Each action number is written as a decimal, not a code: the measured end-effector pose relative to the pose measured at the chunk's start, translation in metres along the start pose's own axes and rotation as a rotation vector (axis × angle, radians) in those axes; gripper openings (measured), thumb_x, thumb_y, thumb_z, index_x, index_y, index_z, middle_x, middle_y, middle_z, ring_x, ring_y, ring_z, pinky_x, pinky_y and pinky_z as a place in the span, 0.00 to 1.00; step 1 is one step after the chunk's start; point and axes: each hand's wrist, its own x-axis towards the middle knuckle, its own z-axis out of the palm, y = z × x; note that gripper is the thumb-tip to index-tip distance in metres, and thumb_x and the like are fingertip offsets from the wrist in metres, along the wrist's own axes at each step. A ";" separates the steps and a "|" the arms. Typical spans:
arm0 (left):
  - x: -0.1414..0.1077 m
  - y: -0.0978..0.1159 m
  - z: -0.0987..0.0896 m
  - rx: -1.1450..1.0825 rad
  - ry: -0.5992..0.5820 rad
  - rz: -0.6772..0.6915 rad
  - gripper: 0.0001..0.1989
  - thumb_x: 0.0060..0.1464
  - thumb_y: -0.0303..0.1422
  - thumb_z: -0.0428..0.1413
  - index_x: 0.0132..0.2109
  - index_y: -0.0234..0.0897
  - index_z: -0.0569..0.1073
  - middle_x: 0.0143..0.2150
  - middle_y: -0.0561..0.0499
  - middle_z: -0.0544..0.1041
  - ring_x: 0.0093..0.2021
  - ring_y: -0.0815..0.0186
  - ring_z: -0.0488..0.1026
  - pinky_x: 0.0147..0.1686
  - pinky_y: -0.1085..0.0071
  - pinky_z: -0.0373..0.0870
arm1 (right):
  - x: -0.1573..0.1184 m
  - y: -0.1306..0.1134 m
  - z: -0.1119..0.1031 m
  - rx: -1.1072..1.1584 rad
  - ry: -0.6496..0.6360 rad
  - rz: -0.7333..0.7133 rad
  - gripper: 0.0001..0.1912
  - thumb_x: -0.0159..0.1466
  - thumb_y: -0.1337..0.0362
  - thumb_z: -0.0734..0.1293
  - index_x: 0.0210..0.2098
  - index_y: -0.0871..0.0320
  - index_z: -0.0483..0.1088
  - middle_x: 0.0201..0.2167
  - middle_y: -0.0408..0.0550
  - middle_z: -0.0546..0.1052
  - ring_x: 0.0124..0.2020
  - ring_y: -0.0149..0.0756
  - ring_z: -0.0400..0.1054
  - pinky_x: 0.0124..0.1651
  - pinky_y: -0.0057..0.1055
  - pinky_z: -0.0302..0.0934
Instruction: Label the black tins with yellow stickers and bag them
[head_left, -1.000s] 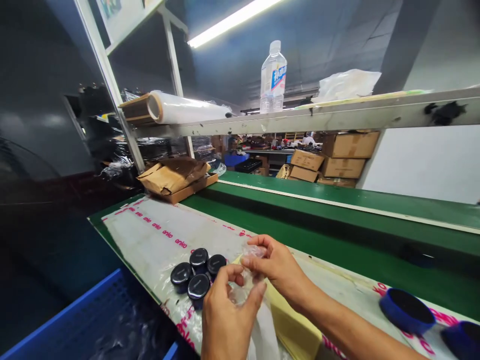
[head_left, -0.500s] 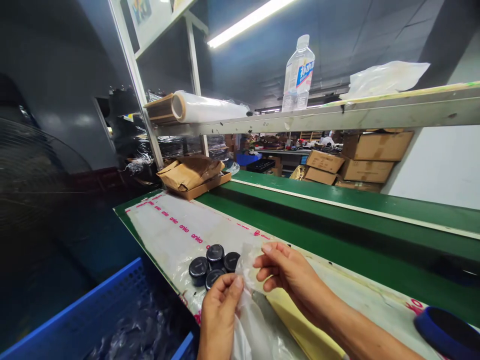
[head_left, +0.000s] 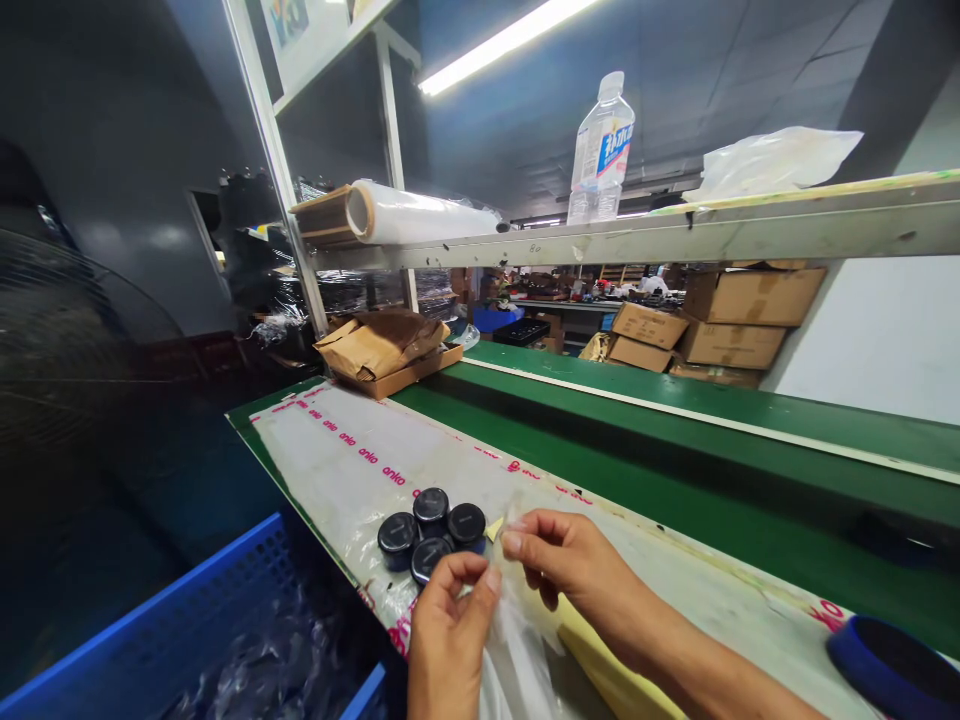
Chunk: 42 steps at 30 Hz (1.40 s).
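Observation:
A thin, clear plastic bag (head_left: 517,640) hangs from my two hands near the front of the bench. My left hand (head_left: 454,630) pinches its upper edge between thumb and forefinger. Across from it, my right hand (head_left: 566,560) grips the other side of the edge with thumb and fingertips together. Just beyond my left hand stand several round black-lidded jars (head_left: 431,512) in a close cluster on the plastic-covered surface. Partly hidden beneath the bag and my right arm lies a yellow sheet (head_left: 615,665).
A blue crate (head_left: 172,610) holding dark plastic-wrapped items is at lower left. A round blue-rimmed object (head_left: 900,660) lies at right. The green bench (head_left: 675,470) bears a cardboard tray (head_left: 420,375) at its far end. Above runs a shelf (head_left: 637,235) with a bottle (head_left: 604,150) and film roll (head_left: 420,212).
My right hand has lowered slightly, and its spread fingers have closed on the bag's edge. My left hand has shifted a little right. The jar nearest the bag is now less covered.

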 end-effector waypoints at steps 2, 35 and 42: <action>-0.004 0.006 -0.001 0.113 0.097 0.109 0.26 0.42 0.50 0.69 0.42 0.38 0.74 0.35 0.52 0.76 0.26 0.71 0.67 0.28 0.75 0.63 | 0.000 0.001 0.000 0.021 -0.003 0.008 0.25 0.51 0.44 0.77 0.26 0.58 0.68 0.21 0.39 0.67 0.22 0.28 0.59 0.24 0.25 0.54; 0.049 0.032 -0.089 0.889 0.269 0.822 0.07 0.64 0.36 0.55 0.41 0.44 0.78 0.42 0.54 0.78 0.42 0.68 0.77 0.42 0.76 0.71 | 0.068 0.028 0.046 -0.401 0.028 -0.285 0.11 0.69 0.57 0.59 0.41 0.57 0.68 0.28 0.44 0.77 0.25 0.35 0.70 0.27 0.27 0.62; 0.044 -0.008 -0.099 1.203 0.132 0.826 0.09 0.68 0.32 0.49 0.45 0.44 0.74 0.41 0.54 0.79 0.37 0.67 0.79 0.35 0.74 0.71 | 0.063 0.056 0.036 -1.095 0.005 -0.609 0.10 0.63 0.77 0.66 0.37 0.57 0.75 0.39 0.49 0.77 0.41 0.41 0.68 0.40 0.33 0.58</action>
